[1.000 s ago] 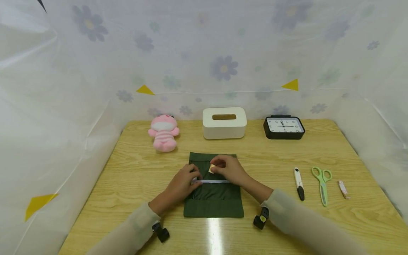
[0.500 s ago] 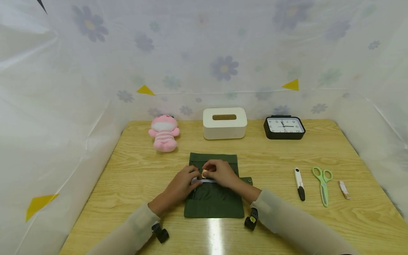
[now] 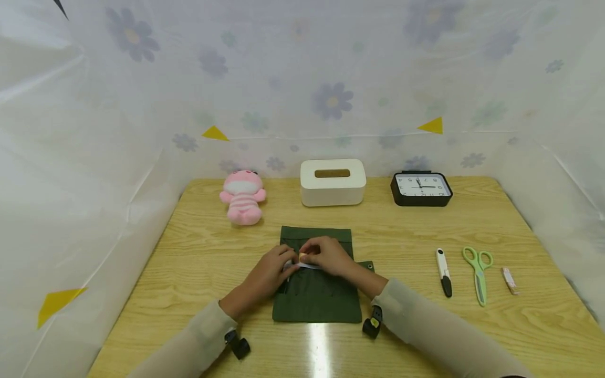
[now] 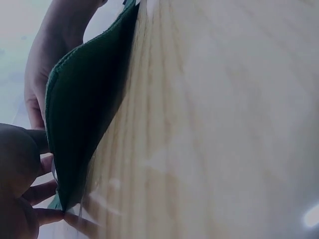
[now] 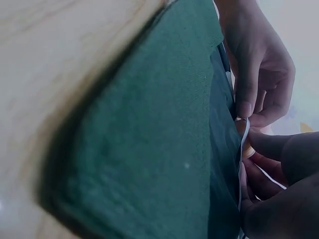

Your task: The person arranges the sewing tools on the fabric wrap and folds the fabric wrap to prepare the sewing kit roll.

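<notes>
A dark green cloth organiser lies flat on the table, with a white band across its middle. My left hand pinches this band near its left end. Just to the right, my right hand grips a small yellow-orange object between thumb and fingers, right at the band. In the right wrist view, the orange object sits behind the lifted band, between both hands' fingertips; its kind is mostly hidden. The left wrist view has the cloth edge raised a little off the table, beside the left fingers.
At the right lie a white-and-black cutter, green scissors and a small pink clipper-like item. Along the back stand a pink plush toy, a white tissue box and a black clock. A tab sticks out right of the cloth.
My right hand has moved left and slightly down with the orange object, to the band beside the left hand. The left hand has barely moved, still holding the band.
</notes>
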Tool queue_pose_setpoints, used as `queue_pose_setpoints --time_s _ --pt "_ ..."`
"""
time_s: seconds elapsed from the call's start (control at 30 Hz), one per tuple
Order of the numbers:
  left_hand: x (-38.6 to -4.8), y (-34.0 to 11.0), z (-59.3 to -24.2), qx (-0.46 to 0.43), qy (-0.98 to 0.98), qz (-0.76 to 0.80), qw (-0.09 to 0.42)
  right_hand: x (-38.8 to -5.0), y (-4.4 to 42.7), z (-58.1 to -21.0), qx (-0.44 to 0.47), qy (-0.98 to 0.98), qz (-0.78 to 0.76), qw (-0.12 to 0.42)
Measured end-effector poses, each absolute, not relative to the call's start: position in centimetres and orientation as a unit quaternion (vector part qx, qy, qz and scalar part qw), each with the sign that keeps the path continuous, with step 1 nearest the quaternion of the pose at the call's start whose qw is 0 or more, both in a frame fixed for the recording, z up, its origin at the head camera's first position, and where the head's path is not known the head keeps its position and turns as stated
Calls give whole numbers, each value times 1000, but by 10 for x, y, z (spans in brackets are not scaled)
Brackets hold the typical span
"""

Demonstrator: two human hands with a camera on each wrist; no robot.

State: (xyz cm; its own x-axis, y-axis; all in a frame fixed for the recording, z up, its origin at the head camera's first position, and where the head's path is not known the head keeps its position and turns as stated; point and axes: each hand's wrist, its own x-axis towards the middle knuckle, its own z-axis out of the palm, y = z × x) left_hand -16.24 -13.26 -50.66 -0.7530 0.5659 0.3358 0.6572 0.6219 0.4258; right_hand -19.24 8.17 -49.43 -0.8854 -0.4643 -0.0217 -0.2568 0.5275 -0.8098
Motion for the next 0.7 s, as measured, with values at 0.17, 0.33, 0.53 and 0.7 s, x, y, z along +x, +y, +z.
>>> queue_pose_setpoints --time_s 0.17,0.33,0.53,0.7 --pt "-162 -132 -505 -340 -897 -270 81 -192 82 -494 -208 868 -433 123" --pt "-161 -132 -504 -341 -897 -270 76 -191 83 -493 -209 868 -433 123" --pt "-160 -132 -503 -340 -898 -272 66 -192 83 -493 -211 866 -435 131" --pt "-160 -133 -504 -342 -897 -273 65 -192 84 -496 -213 862 -440 135"
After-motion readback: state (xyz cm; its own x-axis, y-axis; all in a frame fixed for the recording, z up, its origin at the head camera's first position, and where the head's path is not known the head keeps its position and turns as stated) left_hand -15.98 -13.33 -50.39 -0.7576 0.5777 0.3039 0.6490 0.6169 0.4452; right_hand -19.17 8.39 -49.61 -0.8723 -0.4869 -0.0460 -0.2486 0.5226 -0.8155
